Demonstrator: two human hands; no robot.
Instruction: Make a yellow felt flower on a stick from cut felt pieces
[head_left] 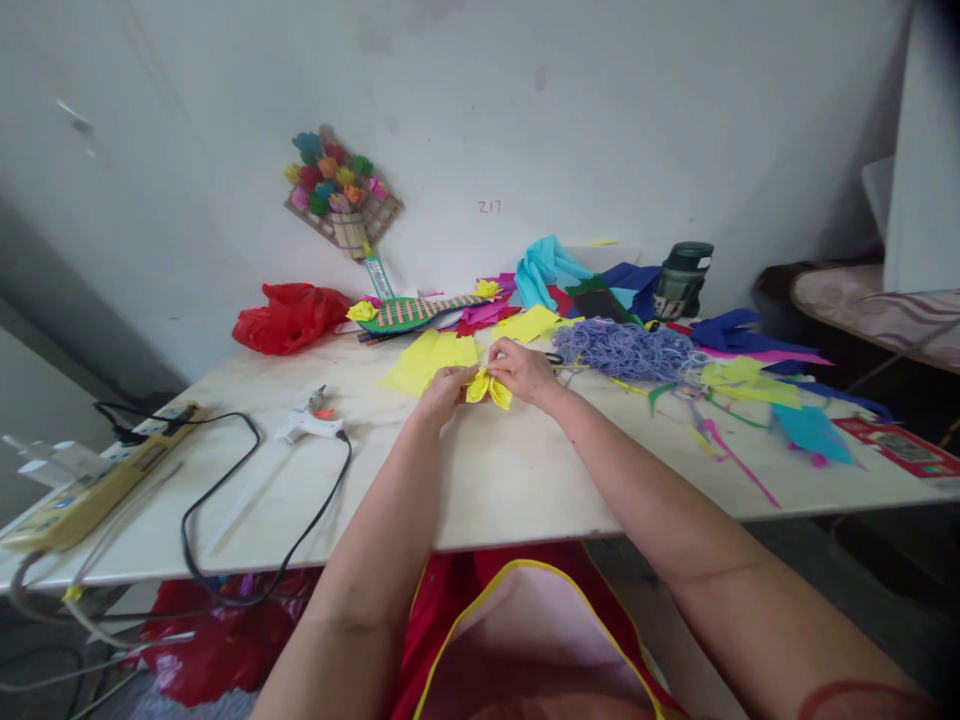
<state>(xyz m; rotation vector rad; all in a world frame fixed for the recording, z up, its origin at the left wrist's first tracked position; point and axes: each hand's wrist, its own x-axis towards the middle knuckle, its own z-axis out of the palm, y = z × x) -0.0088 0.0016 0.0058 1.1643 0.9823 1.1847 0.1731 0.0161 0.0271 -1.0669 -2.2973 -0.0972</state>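
Observation:
A yellow crepe paper flower (489,388) is held between both hands over the middle of the white table, its petals hanging downward. My left hand (448,392) is closed on its left side. From the right, my right hand (520,370) pinches the flower near its top, fingertips close to those of the left. Just behind the hands lies a sheet of yellow crepe paper (431,360). Partly hidden beside the right hand are the dark handles of what look like scissors (553,358).
A white glue gun (311,428) with a black cord lies left, near a power strip (97,490). Purple yarn (630,350), coloured paper scraps and a dark bottle (682,282) sit at right. A red plastic bag (291,318) stands at back left. A paper-flower basket (341,190) hangs on the wall.

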